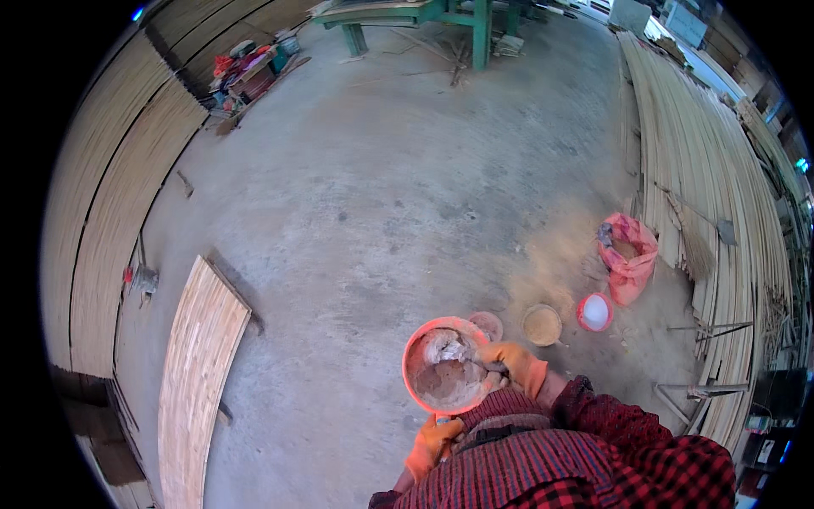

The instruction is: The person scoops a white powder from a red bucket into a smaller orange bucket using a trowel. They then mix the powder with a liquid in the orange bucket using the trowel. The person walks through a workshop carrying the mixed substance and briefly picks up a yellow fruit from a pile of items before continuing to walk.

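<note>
An orange-red bowl (409, 373) is right in front of my body, holding brownish paste with a paler, wet-looking patch. My left hand (432, 444), in an orange glove, is closed at the bowl's near edge and grips it there. Over the right side of the bowl is my right hand (515, 366), also gloved in orange. Its fingers are curled at the paste, and what they hold, if anything, I cannot make out. Just beyond that hand a small pinkish bowl (487, 324) stands on the floor.
To the right stand a tub of tan powder (542, 326), a red bucket of white material (595, 312) and a pink sack (629, 263). A wooden panel (199, 373) is propped at left. Board stacks (721, 170) line the sides; a green bench (481, 38) stands far off.
</note>
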Tool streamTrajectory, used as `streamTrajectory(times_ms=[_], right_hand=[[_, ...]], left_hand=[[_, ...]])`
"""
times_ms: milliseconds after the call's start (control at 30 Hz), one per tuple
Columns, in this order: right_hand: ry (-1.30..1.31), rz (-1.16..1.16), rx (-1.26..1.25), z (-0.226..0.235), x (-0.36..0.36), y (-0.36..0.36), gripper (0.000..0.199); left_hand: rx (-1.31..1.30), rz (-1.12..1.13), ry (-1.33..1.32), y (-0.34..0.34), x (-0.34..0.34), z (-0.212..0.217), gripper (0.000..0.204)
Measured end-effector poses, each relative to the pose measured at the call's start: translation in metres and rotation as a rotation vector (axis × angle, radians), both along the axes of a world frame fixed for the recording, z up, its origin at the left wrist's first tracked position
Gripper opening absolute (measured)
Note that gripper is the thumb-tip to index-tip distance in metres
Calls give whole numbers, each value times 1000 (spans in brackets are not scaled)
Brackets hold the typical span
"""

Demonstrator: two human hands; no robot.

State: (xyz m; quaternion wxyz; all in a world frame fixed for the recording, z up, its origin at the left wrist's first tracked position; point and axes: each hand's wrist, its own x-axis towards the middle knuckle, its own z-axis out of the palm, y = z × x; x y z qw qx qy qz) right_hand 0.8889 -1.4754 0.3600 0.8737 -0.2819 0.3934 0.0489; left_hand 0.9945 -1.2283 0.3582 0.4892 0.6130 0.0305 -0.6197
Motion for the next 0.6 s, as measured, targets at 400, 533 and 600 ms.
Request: streamTrajectory(times_ms=[400,533,600], right_hand=[[-589,1548,-1725,47,193,36,23],[-601,1719,-1728,55,361,-18,25],[-461,1664,-1582,36,433,-63,36]], left_hand=[[-134,-240,-230,52,141,-41,43],[171,-231,39,-4,244,19,40],[246,-162,31,-9,291,21,36]])
